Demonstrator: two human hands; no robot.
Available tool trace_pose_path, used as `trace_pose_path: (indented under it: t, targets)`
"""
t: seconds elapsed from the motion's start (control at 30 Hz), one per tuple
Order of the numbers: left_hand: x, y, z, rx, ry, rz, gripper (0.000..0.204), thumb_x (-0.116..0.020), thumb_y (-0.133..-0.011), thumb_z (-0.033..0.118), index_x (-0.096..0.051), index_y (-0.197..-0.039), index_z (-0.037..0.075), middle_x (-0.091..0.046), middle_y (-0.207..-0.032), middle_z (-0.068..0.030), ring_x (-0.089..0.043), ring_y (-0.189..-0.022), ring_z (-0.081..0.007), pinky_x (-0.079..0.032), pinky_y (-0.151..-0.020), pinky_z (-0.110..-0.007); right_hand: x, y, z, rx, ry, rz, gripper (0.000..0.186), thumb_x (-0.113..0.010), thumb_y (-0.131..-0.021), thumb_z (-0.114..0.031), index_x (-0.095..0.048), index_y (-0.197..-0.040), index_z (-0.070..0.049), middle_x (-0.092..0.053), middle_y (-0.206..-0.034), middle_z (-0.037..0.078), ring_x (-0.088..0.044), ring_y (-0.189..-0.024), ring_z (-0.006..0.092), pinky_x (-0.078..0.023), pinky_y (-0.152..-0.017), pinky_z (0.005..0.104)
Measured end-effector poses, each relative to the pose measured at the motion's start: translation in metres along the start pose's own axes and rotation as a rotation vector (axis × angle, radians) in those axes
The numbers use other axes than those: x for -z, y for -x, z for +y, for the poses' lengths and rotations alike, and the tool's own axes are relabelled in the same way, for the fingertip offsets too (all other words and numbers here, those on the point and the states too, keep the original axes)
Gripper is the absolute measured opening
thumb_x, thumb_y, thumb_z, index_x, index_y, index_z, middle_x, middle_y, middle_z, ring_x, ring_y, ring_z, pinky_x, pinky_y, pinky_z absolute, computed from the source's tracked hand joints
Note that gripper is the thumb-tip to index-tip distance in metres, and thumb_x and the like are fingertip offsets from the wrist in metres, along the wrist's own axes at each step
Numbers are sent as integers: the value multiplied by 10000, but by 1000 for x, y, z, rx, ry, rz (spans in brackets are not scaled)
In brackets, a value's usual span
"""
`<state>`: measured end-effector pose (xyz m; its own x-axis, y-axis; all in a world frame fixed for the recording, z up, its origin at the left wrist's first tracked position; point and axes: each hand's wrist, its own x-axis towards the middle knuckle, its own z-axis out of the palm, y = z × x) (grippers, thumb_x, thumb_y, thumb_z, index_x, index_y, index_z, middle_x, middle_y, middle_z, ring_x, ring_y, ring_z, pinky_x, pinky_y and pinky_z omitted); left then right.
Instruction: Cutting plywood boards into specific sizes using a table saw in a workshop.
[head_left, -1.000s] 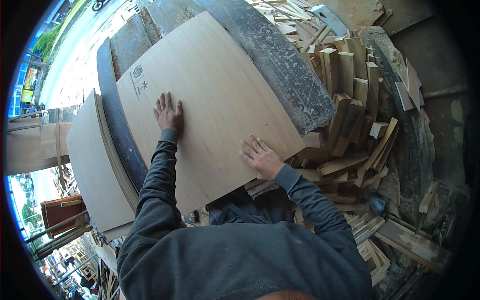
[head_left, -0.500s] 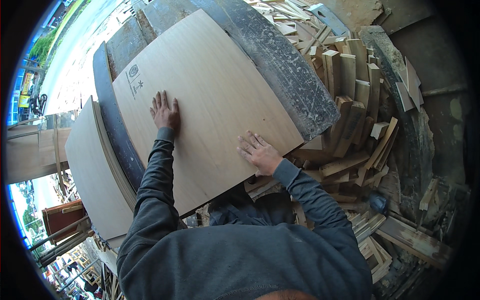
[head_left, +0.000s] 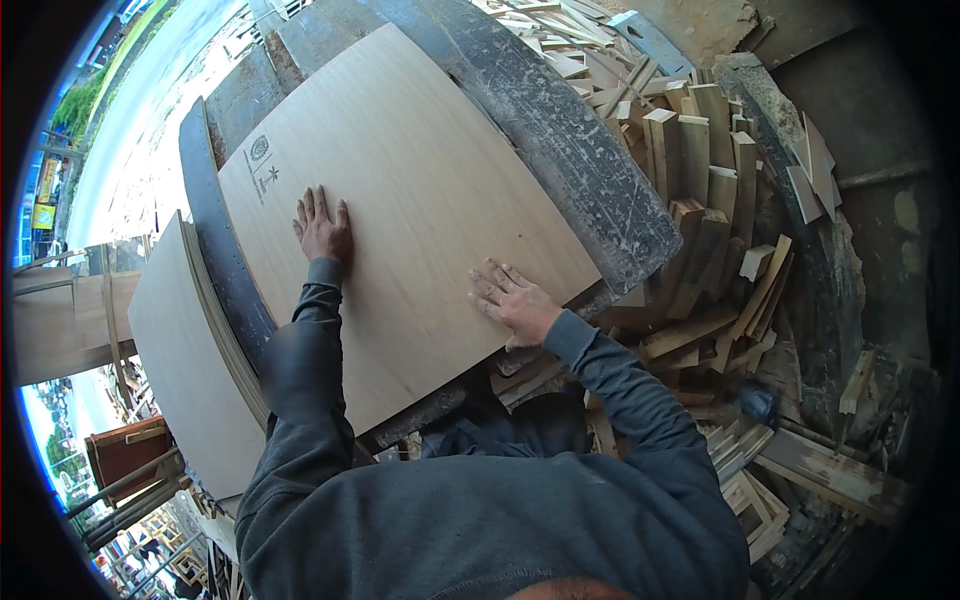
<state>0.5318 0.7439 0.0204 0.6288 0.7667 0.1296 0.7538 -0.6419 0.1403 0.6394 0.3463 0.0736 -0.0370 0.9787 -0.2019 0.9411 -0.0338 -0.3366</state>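
A large pale plywood sheet (head_left: 420, 170) with dark printed marks near its left edge lies flat on a dark, scuffed machine table (head_left: 600, 170). My left hand (head_left: 324, 232) rests on the sheet's left part, palm down and fingers spread. Close to the near right corner, my right hand (head_left: 522, 306) also presses flat on the sheet, its fingers fanned out. Neither hand grasps anything. A strip of the table shows past the sheet's near edge, in front of my body.
Left of the table stands a stack of plywood sheets (head_left: 185, 370). Cut timber blocks (head_left: 690, 150) and offcuts are heaped along the right, with a worn curved ledge (head_left: 835, 270) beyond. A reddish-brown box (head_left: 130, 455) sits at the lower left.
The plywood sheet has slid slightly forward and left across the table, both hands moving with it. More of the table shows at its near edge. Both hands stay flat.
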Motion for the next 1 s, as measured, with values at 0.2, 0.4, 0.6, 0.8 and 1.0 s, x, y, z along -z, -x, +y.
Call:
trace_pose_path:
  t: [0.2,0.4,0.6,0.8,1.0]
  targets:
    - [-3,-16,-5,-6,16,4,661,-404,-995,513,-303,-1553,172,-252,-1628,-82,-191,-1509,-307,-113,-1219,-509,8,-15,6,-3,40,-23,1134,-900,-565,-410,-363,-1513,-99,-182,-1630,172,-131,-1494,456,-206,-1213,530]
    - [-2,-32,-9,-4,32,8,658,-413,-994,504,-310,-1549,166,-262,-1624,-82,-192,-1509,-298,-117,-1222,-499,16,-32,14,0,48,-18,1076,-895,-593,-390,-390,-1495,-91,-205,-1622,175,-127,-1493,460,-195,-1214,536]
    - [-5,-48,-21,-17,11,20,633,-408,-1006,486,-316,-1547,170,-275,-1618,-82,-215,-1501,-303,-146,-1216,-500,22,-49,20,6,63,-35,1071,-894,-596,-391,-393,-1490,-82,-206,-1622,172,-130,-1490,466,-209,-1210,539]
    - [-7,-63,-32,-20,33,21,647,-426,-993,497,-338,-1537,159,-283,-1616,-76,-216,-1501,-302,-137,-1219,-492,31,-65,26,-7,85,-44,1064,-888,-607,-399,-391,-1491,-78,-201,-1623,174,-139,-1488,467,-214,-1209,535]
    - [-8,-78,-36,-22,36,21,644,-426,-995,496,-344,-1535,154,-281,-1617,-71,-211,-1503,-290,-131,-1223,-479,35,-80,33,1,69,-22,1056,-891,-603,-386,-399,-1486,-78,-212,-1618,174,-154,-1483,469,-218,-1209,528]
